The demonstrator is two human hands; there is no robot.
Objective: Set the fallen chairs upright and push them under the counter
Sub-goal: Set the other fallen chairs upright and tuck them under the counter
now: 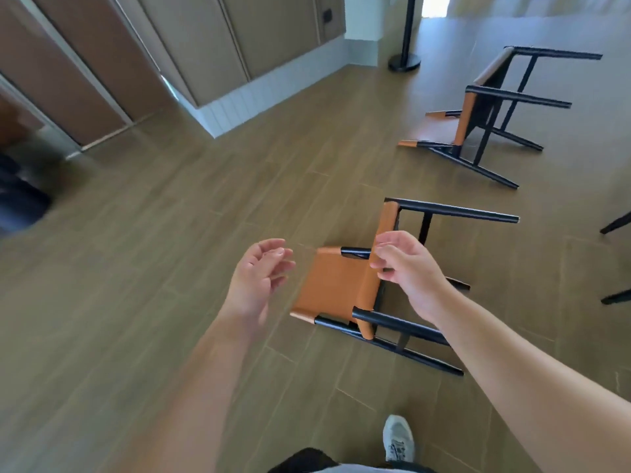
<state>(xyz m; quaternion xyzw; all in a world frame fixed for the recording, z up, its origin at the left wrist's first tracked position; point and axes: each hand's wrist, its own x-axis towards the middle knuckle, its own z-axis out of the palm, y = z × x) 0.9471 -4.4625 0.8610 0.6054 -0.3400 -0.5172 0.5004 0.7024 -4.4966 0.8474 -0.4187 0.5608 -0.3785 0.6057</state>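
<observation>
Presently listed: near chair (336, 285), lying on its back on the wood-plank floor (136, 268), tan leather-look backrest flat to the boards, seat panel standing on edge, black legs pointing sideways to the right, clear of the floor. Second fallen chair (478, 110), same pattern, laid over in the same manner further off, well apart from the first and near a black stanchion post (406, 46). Leg tips of other furniture are noted at the right edge; what they belong to cannot be told. No counter is identified with certainty; a panelled unit with a white base (273, 80) stands at upper left. Left hand (259, 281) is held above the floor just left of the backrest, fingers loosely spread, nothing gripped. Right hand (406, 268) is poised over the seat edge, fingers slightly curled, nothing held; whether it touches the frame cannot be told. Handling, as judged: frame rigid, probably metal or painted wood, moderate in weight, unlikely to flex; upholstery smooth and possibly slippery, best not used as a grip. Hold is advised on the top rail of the backrest and the front edge of the seat frame, the chair to be pivoted up on its rear feet; feet may skid on the smooth floor
</observation>
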